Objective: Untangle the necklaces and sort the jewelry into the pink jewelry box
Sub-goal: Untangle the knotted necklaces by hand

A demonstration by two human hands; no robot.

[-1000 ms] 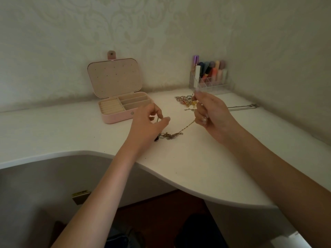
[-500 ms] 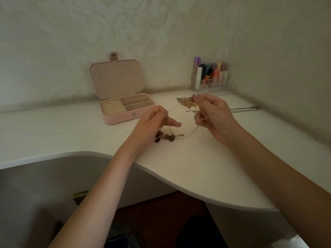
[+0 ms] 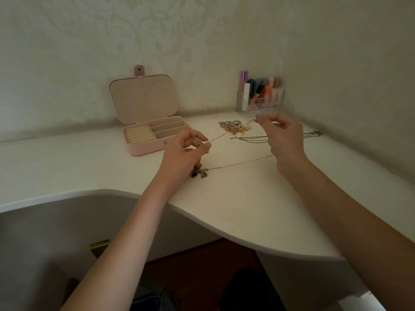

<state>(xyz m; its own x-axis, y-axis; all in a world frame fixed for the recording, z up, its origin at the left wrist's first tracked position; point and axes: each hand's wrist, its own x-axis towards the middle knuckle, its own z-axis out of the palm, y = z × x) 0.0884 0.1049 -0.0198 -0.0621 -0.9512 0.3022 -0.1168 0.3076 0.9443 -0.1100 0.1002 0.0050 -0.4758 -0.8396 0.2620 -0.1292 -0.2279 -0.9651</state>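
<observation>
My left hand [image 3: 184, 153] pinches a thin gold chain [image 3: 238, 163] near its dark tangled pendant end [image 3: 199, 172], which lies on the white desk [image 3: 235, 205]. My right hand [image 3: 284, 140] pinches the same chain higher up, and the chain runs taut between the two hands in two strands. The pink jewelry box [image 3: 146, 140] stands open to the left of my hands, its compartments holding nothing I can see. A heap of gold jewelry [image 3: 233, 126] lies behind the hands. A silver necklace [image 3: 251, 138] stretches across the desk behind my right hand.
A clear organiser with lipsticks and tubes [image 3: 261, 95] stands in the back corner against the wall. The desk's curved front edge [image 3: 202, 218] runs below my forearms, with a dark floor and chair beneath.
My hands have drawn apart, the right one rising toward the back. The chain, slack and looped a moment ago, is now stretched taut between them.
</observation>
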